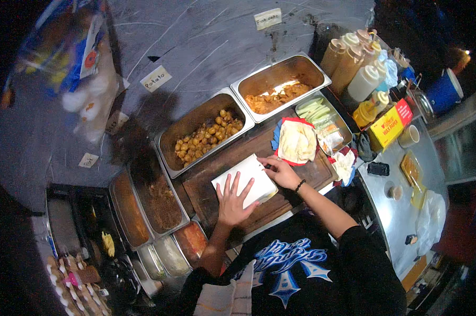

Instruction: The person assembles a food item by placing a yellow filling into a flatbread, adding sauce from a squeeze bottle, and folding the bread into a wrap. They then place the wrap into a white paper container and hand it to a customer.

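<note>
On the dark wooden cutting board [196, 181] lies a white folded paper food box [250, 167], its top closed. My left hand [235, 204] rests flat on the box with its fingers spread. At the box's far right corner, my right hand [281, 173] has its fingers bent and pressed together on the edge. Beyond the right hand is a cream-coloured cloth with a red border [297, 142], lying over something blue.
Behind the board stand steel pans of small potatoes [209, 137] and orange-brown food [277, 97]. More pans [161, 203] are at left. Cucumber sticks [314, 111], sauce bottles [362, 81] and a yellow wax paper box [386, 126] stand at right, beside a steel table [380, 210].
</note>
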### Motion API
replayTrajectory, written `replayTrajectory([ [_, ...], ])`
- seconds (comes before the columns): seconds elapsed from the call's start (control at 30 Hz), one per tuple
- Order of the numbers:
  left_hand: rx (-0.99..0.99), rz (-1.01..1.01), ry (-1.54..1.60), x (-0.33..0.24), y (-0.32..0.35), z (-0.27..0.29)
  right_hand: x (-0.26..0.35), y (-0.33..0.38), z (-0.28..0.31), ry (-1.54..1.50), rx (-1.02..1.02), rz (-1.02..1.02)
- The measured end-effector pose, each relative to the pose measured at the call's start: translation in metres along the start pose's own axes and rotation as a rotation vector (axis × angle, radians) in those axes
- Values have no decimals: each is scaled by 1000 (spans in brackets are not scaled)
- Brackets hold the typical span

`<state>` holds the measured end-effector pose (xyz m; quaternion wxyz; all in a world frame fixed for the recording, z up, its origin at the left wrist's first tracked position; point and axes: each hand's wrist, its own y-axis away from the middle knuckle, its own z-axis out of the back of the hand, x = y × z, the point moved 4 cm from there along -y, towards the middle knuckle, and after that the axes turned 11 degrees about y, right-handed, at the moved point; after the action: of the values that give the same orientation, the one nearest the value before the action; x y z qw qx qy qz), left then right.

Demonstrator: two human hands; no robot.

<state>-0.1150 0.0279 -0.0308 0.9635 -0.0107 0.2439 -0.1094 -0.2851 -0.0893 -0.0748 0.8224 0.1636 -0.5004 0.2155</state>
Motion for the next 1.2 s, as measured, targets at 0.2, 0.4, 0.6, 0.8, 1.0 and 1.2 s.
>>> replayTrajectory([
  [0.2,44,72,75,-2,-8,13,3,3,3,214,-79,171],
  [0.4,181,65,57,-6,-13,21,-8,2,-6,192,-83,178],
  [0.6,169,7,-86,5,2,-6,-24,29,-2,-111,21,109],
  [0.8,146,7,-18,3,2,-3,-16,66,5,-124,18,81],
  [1.0,115,3,-31,2,-4,-2,-31,68,-5,-342,-8,-95],
  [1.2,134,6,-93,2,-2,-12,-30,68,-5,-219,-83,10],
])
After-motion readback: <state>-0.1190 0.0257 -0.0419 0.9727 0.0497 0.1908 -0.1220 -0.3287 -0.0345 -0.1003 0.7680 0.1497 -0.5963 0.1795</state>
